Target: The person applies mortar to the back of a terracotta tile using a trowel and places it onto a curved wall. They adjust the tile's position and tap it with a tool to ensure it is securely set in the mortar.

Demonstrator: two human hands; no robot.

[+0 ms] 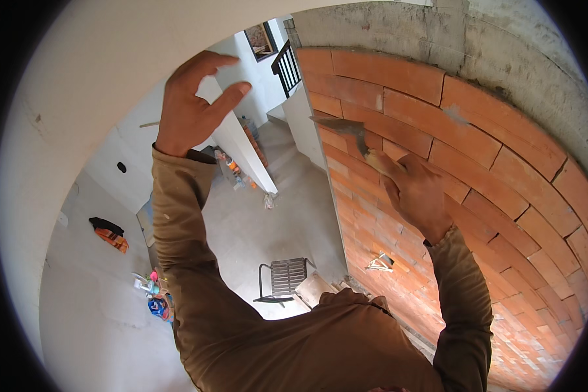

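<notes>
Trowel (354, 129) just right of upper centre, we are gripping its handle (377, 159) in our right hand (415, 196), presumably for control before the brick wall (473, 137), while our left hand (191, 108) is hovering empty, loosely spread, at upper left.

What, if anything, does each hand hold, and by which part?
The right hand grips a trowel by its handle; the left hand is open, with nothing visible in it.

Building site indoors: unplastered brick wall (467, 140); raw concrete beam (431, 27) along brick wall's top; grey floor (274, 225), dark railing (285, 70) left of brick wall.
</notes>
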